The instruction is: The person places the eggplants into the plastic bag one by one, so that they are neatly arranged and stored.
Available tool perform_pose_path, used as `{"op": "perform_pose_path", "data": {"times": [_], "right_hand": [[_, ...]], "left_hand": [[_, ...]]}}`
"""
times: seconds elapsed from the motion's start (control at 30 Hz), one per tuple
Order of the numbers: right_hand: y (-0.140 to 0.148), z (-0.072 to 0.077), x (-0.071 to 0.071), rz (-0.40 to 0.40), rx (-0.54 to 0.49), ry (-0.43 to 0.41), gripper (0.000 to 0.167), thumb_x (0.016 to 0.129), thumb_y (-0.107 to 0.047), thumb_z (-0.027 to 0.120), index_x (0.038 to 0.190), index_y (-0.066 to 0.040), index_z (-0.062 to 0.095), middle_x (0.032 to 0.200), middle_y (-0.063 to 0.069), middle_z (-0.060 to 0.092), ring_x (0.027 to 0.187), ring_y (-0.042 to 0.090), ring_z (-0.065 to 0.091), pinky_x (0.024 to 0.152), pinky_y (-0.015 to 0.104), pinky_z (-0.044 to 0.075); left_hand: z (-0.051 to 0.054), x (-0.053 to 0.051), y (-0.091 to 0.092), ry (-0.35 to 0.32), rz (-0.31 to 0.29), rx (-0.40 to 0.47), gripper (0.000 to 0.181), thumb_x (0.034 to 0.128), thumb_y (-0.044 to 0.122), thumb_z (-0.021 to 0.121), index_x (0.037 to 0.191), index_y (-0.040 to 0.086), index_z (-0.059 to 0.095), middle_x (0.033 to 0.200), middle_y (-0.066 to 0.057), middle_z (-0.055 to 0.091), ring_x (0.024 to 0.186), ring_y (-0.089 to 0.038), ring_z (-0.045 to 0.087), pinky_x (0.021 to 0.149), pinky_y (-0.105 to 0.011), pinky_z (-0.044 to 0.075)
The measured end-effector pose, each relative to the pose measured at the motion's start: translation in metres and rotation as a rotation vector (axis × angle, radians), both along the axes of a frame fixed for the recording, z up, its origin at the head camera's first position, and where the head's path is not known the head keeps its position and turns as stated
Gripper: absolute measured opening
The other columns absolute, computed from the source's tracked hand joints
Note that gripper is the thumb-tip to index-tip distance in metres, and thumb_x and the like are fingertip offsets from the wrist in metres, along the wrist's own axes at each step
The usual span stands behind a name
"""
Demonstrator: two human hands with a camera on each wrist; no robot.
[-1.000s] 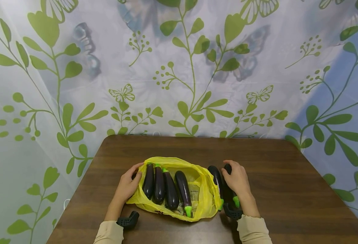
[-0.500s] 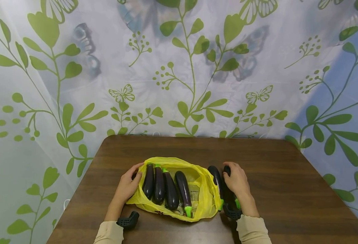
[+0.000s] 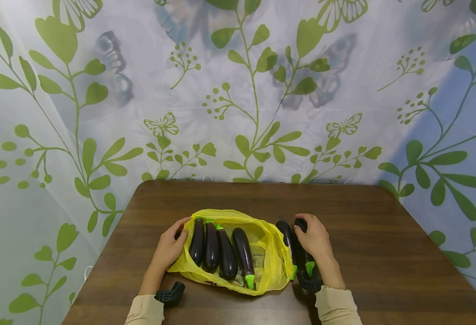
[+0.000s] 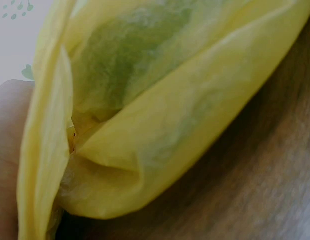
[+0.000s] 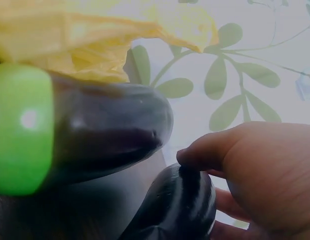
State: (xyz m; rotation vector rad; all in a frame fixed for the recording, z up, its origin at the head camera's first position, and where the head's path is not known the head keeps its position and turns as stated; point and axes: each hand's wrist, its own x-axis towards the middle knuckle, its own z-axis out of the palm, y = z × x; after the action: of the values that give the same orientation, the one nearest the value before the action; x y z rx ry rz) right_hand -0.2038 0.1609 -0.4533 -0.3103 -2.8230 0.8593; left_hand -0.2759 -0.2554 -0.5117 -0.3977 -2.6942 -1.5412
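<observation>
A yellow plastic bag (image 3: 276, 271) lies wide-mouthed on the table with several dark purple eggplants (image 3: 243, 250) inside. At its left rim my left hand (image 3: 172, 243) grips the plastic, with fingers and thumb about the edge. In the left wrist view, folds of the bag (image 4: 185, 130) cover most of that hand. Two more eggplants lie outside, right of the bag. My right hand (image 3: 316, 237) holds the outer eggplant (image 5: 177, 200) by its rounded far end, thumb on one side and fingers on the other. Its neighbour (image 5: 110, 125) lies between it and the bag.
Everything sits on a dark brown wooden table (image 3: 367, 225) with rounded back corners. Behind it hangs a pale curtain (image 3: 205, 149) printed with green leaves and butterflies. Black wrist devices (image 3: 170, 294) are strapped to both forearms.
The outer eggplant in my right hand has turned and shifted slightly left, its green cap swinging toward the neighbouring eggplant. My left hand and the bag stay put.
</observation>
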Motion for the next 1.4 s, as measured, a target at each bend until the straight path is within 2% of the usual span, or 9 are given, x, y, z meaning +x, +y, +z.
{"op": "perform_pose_path", "data": {"times": [0.3, 0.67, 0.87, 1.4], "right_hand": [[-0.002, 0.001, -0.001, 0.035, -0.033, 0.017, 0.041, 0.099, -0.016, 0.064, 0.139, -0.005, 0.061, 0.146, 0.027, 0.053, 0.124, 0.049, 0.057, 0.097, 0.065, 0.049], [-0.007, 0.000, -0.001, 0.119, -0.051, -0.046, 0.038, 0.103, -0.016, 0.061, 0.140, -0.006, 0.061, 0.144, 0.025, 0.056, 0.125, 0.047, 0.057, 0.098, 0.063, 0.049], [-0.011, 0.000, -0.002, 0.170, -0.042, -0.049, 0.036, 0.104, -0.014, 0.059, 0.139, -0.005, 0.061, 0.140, 0.024, 0.058, 0.124, 0.045, 0.059, 0.098, 0.061, 0.050], [-0.011, -0.005, -0.002, 0.188, -0.051, -0.055, 0.036, 0.104, -0.014, 0.059, 0.139, -0.004, 0.061, 0.140, 0.022, 0.059, 0.124, 0.044, 0.059, 0.099, 0.060, 0.050]], "left_hand": [[-0.001, 0.000, 0.000, 0.002, 0.000, 0.006, 0.040, 0.1067, 0.016, 0.056, 0.147, 0.020, 0.057, 0.139, -0.013, 0.063, 0.122, -0.031, 0.062, 0.101, -0.053, 0.051], [-0.001, -0.002, 0.000, 0.002, -0.006, 0.006, 0.040, 0.1072, 0.017, 0.056, 0.147, 0.020, 0.056, 0.140, -0.013, 0.063, 0.123, -0.031, 0.062, 0.101, -0.052, 0.051], [-0.001, -0.002, -0.001, -0.001, 0.000, 0.003, 0.040, 0.1073, 0.017, 0.055, 0.147, 0.020, 0.056, 0.141, -0.013, 0.063, 0.124, -0.031, 0.062, 0.102, -0.053, 0.050], [-0.003, -0.001, -0.001, 0.010, -0.002, 0.010, 0.040, 0.1069, 0.016, 0.056, 0.147, 0.020, 0.057, 0.143, -0.012, 0.061, 0.127, -0.032, 0.061, 0.104, -0.054, 0.049]]}}
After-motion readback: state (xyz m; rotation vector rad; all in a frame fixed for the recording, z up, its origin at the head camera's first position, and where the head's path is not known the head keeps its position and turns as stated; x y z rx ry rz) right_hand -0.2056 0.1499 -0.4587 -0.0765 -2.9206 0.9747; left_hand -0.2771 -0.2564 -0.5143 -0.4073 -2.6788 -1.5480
